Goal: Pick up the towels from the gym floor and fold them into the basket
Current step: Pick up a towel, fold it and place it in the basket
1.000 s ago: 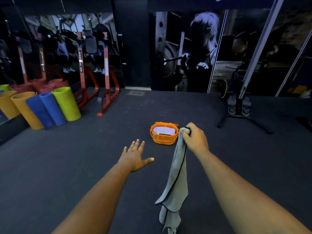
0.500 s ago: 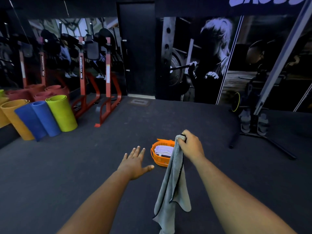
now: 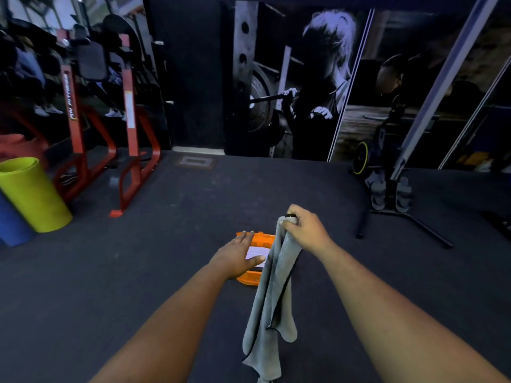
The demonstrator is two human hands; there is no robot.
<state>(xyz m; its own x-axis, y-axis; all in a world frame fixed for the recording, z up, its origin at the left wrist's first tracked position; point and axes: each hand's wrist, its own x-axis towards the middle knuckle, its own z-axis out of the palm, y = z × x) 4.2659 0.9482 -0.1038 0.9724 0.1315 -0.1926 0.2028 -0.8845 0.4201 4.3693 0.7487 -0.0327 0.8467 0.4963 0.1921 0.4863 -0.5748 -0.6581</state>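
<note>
A grey towel (image 3: 272,302) with a dark edge hangs straight down from my right hand (image 3: 305,230), which grips its top corner. On the dark floor behind it stands an orange basket (image 3: 250,280) with a folded white towel (image 3: 257,252) inside. My left hand (image 3: 237,255) is stretched out flat above the basket's left side, fingers straight, holding nothing. The hanging towel hides the basket's right side.
Rolled mats, lime green (image 3: 33,194) and blue (image 3: 11,228), lean at the left. A red exercise frame (image 3: 130,128) stands behind them. A black stand with long floor legs (image 3: 403,217) sits at the right. A mural wall closes the back.
The basket has come much closer and now lies under my hands. My left hand has moved over it. The towel still hangs from my right hand.
</note>
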